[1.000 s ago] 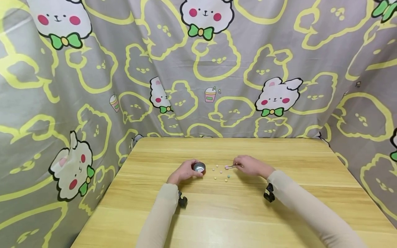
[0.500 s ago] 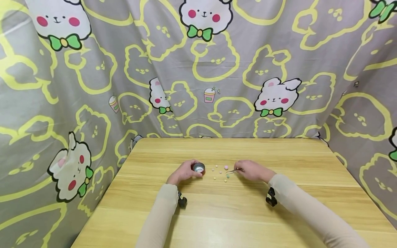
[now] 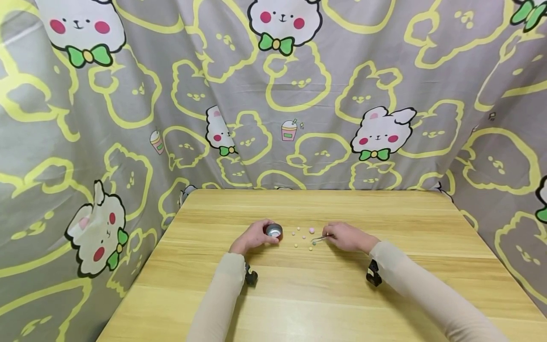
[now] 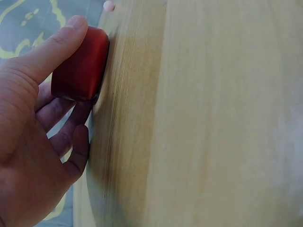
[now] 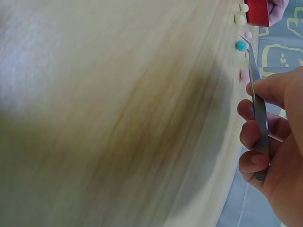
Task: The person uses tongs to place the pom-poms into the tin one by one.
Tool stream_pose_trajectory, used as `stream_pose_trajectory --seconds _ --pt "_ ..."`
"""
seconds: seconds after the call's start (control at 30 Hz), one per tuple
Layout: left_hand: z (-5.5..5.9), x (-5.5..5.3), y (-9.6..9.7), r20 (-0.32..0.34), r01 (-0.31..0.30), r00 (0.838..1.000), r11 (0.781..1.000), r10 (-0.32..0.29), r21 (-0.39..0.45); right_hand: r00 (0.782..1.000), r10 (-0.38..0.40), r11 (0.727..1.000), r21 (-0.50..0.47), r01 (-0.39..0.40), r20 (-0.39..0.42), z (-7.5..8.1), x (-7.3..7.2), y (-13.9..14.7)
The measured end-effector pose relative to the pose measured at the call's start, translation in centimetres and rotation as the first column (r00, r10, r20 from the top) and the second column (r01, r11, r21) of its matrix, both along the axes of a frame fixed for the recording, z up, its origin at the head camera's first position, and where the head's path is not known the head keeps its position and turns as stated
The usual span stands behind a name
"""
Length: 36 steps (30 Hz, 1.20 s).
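My left hand [image 3: 255, 234] grips a small round tin [image 3: 274, 231], red outside and silvery inside, thumb on one side and fingers round the other. In the left wrist view the red wall of the tin [image 4: 81, 64] stands on the wood. Metal tweezers [image 5: 256, 104] with a bent tip lie in my right hand [image 3: 348, 236], pinched between thumb and fingers. Their tips are right at a teal ball [image 5: 241, 45]. Around it sit several small balls: a larger pink ball [image 3: 311, 231], a yellow ball [image 3: 310, 249] and other pale pink and yellow ones.
The wooden table [image 3: 299, 294] reaches back to a grey curtain [image 3: 256, 95] with yellow outlines and cartoon animals, which also hangs at both sides. A black wrist camera [image 3: 373, 273] sits under the right sleeve, another black camera [image 3: 251, 276] under the left.
The tweezers have moved from the larger pink ball toward the front, to the teal ball, as my right hand shifted slightly. The left hand and the tin have stayed in place.
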<state>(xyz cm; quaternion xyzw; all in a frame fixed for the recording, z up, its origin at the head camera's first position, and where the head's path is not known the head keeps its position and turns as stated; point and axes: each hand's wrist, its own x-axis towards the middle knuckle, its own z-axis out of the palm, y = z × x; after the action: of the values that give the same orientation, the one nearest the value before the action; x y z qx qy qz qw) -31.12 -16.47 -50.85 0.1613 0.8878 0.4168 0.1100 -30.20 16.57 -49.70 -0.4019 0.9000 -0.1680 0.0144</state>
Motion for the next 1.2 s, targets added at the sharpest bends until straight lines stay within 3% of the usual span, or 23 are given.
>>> stream_pose_trajectory --seconds 1.2 --pt "0.11 0.2 0.05 0.005 -0.01 1.0 1.0 0.01 -0.004 1.0 0.014 1.0 0.008 -0.014 -0.022 0.09 0.47 0.77"
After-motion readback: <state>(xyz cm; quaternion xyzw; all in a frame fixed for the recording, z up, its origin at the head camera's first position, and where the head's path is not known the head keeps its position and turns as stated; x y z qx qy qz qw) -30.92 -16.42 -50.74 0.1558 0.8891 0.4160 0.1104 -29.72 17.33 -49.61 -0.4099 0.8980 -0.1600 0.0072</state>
